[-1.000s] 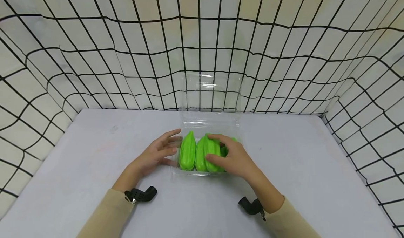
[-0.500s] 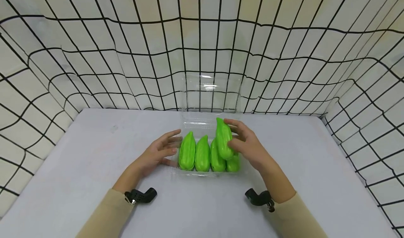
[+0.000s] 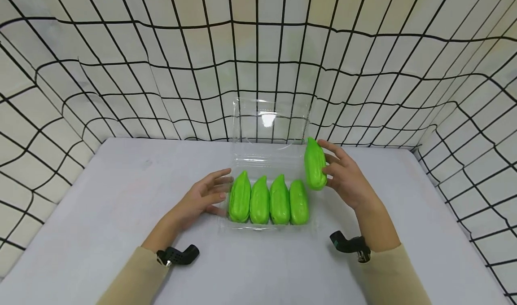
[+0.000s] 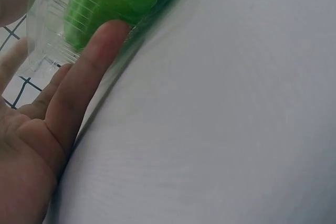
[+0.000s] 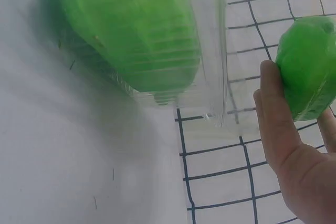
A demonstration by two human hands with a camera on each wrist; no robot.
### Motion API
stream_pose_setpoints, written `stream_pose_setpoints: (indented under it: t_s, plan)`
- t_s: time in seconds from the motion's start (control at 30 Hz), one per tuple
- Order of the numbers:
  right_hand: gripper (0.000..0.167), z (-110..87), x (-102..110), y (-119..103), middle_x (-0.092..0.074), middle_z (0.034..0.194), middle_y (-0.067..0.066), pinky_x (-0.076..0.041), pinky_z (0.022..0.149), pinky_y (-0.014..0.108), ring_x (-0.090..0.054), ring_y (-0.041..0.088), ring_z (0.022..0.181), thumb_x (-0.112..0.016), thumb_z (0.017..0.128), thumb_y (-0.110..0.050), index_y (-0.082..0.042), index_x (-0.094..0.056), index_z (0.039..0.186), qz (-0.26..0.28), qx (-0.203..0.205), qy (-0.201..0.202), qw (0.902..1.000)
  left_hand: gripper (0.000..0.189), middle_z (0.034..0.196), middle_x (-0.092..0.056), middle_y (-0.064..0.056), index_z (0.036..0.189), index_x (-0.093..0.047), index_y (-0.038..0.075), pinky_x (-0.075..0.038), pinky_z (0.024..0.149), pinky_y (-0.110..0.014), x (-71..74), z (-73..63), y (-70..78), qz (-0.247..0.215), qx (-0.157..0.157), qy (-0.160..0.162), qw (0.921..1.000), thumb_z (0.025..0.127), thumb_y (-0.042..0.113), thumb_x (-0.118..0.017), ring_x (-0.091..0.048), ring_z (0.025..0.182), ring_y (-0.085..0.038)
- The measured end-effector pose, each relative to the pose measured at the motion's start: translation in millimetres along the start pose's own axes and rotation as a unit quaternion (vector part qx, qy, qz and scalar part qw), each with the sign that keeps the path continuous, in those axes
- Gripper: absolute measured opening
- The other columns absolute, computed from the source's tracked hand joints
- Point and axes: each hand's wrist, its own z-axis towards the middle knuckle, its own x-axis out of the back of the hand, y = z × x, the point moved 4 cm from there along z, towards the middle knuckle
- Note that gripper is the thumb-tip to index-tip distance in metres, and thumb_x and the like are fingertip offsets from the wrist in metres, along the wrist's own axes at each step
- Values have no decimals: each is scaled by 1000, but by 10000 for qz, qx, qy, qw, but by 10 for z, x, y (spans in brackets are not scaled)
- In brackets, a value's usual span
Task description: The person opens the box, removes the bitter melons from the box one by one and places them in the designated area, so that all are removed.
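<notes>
In the head view my right hand (image 3: 347, 177) pinches a bright green toy bitter melon (image 3: 315, 165), ridged and tapering to a tip. It is raised beside the right rear corner of a clear plastic clamshell box (image 3: 266, 227). Several matching bitter melons stand side by side in the box, the rightmost bitter melon (image 3: 299, 202) among them. My left hand (image 3: 202, 196) rests at the box's left side with fingers loosely spread. In the left wrist view one finger (image 4: 86, 77) touches the box wall. The right wrist view shows the held bitter melon (image 5: 310, 69) between fingers and thumb.
The box's clear lid (image 3: 270, 123) stands raised at the back, close to a black wire grid (image 3: 278, 62). That grid surrounds the white table (image 3: 133, 206) at the back and sides. Black wrist cameras sit on both wrists.
My right hand has lifted the bitter melon from above the others in the box and carried it right and back, past the box's right edge. My left hand has stayed almost still.
</notes>
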Motion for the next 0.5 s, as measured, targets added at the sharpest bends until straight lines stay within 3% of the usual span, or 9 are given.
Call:
stream_pose_setpoints:
  t_s: [0.27, 0.4, 0.5]
  plan:
    - [47, 5, 63, 70, -53, 125, 7, -55, 71, 28, -60, 15, 93, -49, 103, -14, -20, -35, 148, 409, -144, 62, 9990, 66, 158, -31, -20, 157, -27, 11, -61, 77, -52, -25, -22, 3, 118, 21, 96, 9999, 99, 9, -58, -33, 143, -44]
    - [48, 47, 95, 142, -48, 127, 8, -57, 75, 28, -59, 18, 100, -61, 100, -15, -25, -38, 141, 213, -333, 333, 9987, 65, 157, -31, -21, 157, -27, 11, -62, 76, -51, -31, -15, 0, 177, -42, 127, 9998, 99, 8, -57, -34, 142, -46]
    - [52, 70, 142, 194, -43, 131, 11, -58, 78, 27, -57, 21, 104, -62, 98, -14, -26, -37, 142, 11, -501, 647, 9966, 64, 157, -32, -20, 157, -28, 11, -62, 78, -50, -31, -2, -4, 224, -75, 124, 9996, 99, 8, -57, -35, 142, -45]
